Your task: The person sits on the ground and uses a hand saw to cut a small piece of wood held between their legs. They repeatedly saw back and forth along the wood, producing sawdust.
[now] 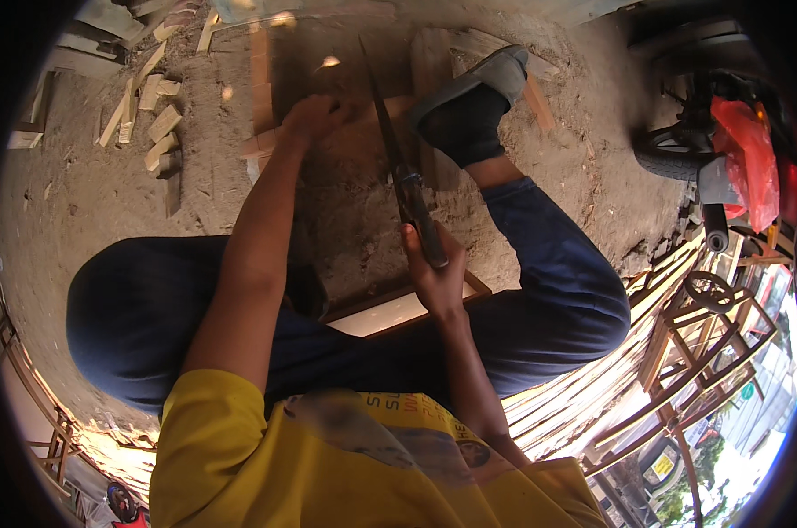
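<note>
One saw (405, 180) (dark) in right fingers (454, 248)

Dirt floor (583, 194), bright daylight (781, 431) beyond

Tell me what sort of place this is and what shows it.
Probably an informal woodworking yard: cut wood blocks lie on bare earth ground, and the right hand grips a long, tapered, saw-like tool.

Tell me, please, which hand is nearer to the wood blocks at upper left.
Left. The left hand is to the right of the wood blocks; the right hand, gripping the saw's handle, is farther right and lower.
</note>
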A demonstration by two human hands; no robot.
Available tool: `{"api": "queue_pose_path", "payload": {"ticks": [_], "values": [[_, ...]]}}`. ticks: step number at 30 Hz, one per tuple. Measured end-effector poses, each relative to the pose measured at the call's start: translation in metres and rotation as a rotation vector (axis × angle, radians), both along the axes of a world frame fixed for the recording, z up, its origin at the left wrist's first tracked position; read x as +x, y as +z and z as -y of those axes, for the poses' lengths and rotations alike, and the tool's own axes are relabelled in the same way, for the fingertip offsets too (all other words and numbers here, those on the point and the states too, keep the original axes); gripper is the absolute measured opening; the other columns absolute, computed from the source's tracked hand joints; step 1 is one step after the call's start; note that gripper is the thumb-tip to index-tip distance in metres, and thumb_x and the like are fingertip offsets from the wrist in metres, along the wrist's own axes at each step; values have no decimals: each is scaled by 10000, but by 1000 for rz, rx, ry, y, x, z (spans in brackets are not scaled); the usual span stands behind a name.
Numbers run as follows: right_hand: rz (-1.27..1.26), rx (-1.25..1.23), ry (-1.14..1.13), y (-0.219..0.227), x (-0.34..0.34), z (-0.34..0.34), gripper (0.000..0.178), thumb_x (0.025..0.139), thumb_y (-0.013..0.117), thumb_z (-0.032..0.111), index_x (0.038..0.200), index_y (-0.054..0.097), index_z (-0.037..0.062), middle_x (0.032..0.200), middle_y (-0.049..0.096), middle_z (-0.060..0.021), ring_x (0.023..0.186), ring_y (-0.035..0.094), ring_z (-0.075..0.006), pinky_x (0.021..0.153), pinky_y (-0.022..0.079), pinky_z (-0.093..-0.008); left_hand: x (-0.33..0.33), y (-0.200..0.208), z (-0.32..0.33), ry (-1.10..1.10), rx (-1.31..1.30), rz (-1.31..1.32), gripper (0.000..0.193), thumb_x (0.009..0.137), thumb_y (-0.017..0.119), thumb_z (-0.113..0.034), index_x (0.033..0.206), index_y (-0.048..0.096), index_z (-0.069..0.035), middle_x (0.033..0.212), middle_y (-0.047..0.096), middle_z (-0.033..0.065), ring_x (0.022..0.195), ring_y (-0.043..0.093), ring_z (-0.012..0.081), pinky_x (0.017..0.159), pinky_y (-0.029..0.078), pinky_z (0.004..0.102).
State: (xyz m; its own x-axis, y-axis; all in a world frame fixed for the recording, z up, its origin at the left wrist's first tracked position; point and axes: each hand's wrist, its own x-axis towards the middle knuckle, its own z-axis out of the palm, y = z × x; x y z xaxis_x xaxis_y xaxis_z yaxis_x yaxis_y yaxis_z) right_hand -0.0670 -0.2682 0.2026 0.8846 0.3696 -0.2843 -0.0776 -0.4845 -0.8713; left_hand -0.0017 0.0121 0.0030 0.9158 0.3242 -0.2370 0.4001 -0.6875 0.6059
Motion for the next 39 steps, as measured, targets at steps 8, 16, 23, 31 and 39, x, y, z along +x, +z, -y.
{"api": "queue_pose_path", "payload": {"ticks": [8, 16, 23, 31, 39], "values": [[-41, 49, -77, -14, 0, 2, 217, 913, 629, 199, 866, 620, -13, 644, 527, 8, 601, 457, -45, 522, 366, -247, 6, -23, -17, -87, 190, -62, 634, 909, 405, -587, 962, 683, -20, 996, 665, 215, 1013, 620, 365, 882, 478, 467], [-70, 121, -64, -31, 6, 8, 181, 907, 637, 171, 854, 617, -1, 642, 515, 27, 602, 446, -31, 511, 349, -240, 11, 24, -9, 100, -172, -191, 759, 916, 332, -660, 994, 642, 29, 971, 667, 231, 998, 623, 364, 912, 448, 448], [-91, 114, -41, -31, 6, 6, 201, 908, 633, 163, 781, 583, 15, 616, 483, 38, 584, 413, -26, 496, 323, -244, 5, -33, -41, -51, 56, -137, 735, 952, 280, -604, 1033, 623, 41, 1078, 630, 251, 1050, 598, 369, 914, 443, 457], [-37, 112, 0, -35, 4, 5, 205, 908, 635, 172, 790, 583, 12, 615, 475, 37, 580, 413, -28, 494, 322, -243, 2, -9, -38, 22, -8, -227, 640, 966, 288, -514, 1109, 617, 15, 1138, 609, 242, 1091, 571, 387, 937, 437, 471], [-63, 117, 9, -38, 0, 1, 229, 911, 638, 197, 789, 577, 13, 616, 471, 39, 580, 407, -27, 494, 318, -241, -5, -22, -43, 21, 122, -128, 634, 962, 298, -517, 1034, 645, 8, 1094, 628, 235, 1065, 586, 389, 921, 447, 473]]}}
